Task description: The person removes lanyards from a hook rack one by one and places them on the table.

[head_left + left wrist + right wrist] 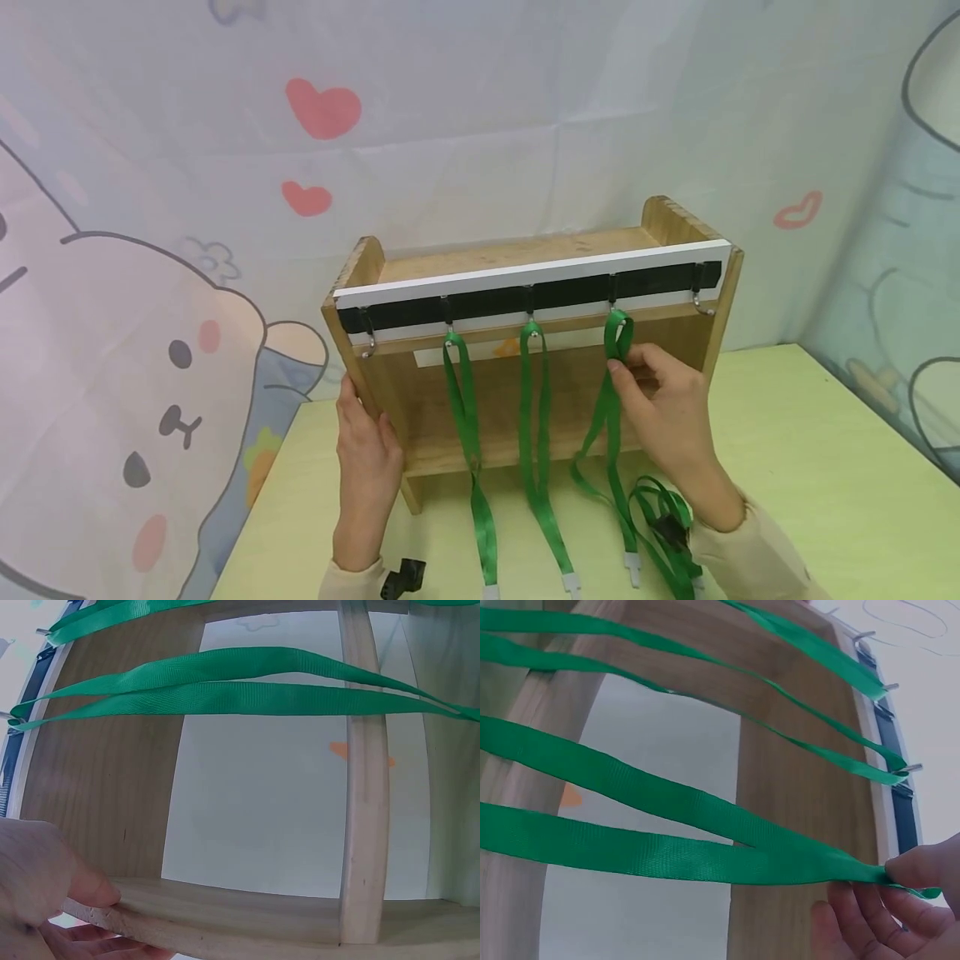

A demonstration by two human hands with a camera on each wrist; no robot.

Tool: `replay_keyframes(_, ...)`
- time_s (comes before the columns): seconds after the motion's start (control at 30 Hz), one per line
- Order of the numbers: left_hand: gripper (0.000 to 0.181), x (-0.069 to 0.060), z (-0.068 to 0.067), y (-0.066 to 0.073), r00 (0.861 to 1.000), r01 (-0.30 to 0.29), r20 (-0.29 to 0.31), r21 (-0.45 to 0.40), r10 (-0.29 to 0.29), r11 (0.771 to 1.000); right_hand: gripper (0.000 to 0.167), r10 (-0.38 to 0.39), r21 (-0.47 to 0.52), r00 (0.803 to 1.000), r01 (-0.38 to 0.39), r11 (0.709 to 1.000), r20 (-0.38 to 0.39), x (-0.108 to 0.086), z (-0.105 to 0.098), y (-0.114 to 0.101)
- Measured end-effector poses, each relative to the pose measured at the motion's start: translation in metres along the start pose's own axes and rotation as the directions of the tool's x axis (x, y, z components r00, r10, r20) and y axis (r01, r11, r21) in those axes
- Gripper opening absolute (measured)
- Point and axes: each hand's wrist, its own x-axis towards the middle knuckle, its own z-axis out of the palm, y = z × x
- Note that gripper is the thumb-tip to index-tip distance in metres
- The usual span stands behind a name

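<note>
Presently I count three hung, ribbed lanyards, five metal hooks, one wooden shelf. Right hand pinches one lanyard; left hand grips the shelf.

Three green lanyards dangle at a wooden shelf's hooks, another lanyard bundled nearby.

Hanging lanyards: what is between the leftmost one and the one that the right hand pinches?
Another green lanyard, hanging from the middle hook; the head view shows this.
</note>
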Motion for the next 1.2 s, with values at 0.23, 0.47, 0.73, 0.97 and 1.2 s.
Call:
replay_keyframes(0.23,0.067,0.0,0.0,0.0,1.0,-0.002,-0.002,-0.009,0.002,1.0,0.005,0.136,0.097,0.987,-0.144,0.985,0.082,-0.005,-0.011,-0.003)
replay_keyframes(0.47,0.067,0.001,0.001,0.0,1.0,-0.007,-0.006,-0.009,0.007,1.0,0.015,0.296,0.187,0.921,-0.346,0.919,0.253,-0.009,-0.023,-0.004)
replay_keyframes(0.73,0.068,0.0,0.0,0.001,1.0,0.012,0.002,0.005,-0.012,1.0,0.022,0.383,0.302,0.818,-0.53,0.792,0.43,-0.02,-0.029,0.002)
replay_keyframes(0.97,0.067,0.0,-0.001,0.003,1.0,0.013,0.003,0.007,-0.013,1.0,0.013,0.372,0.357,0.73,-0.631,0.689,0.573,-0.036,-0.036,0.011)
replay_keyframes(1.2,0.067,0.0,0.001,0.002,1.0,0.018,-0.001,0.01,-0.018,1.0,0.018,0.376,0.257,0.635,-0.679,0.688,0.674,-0.054,-0.04,0.017)
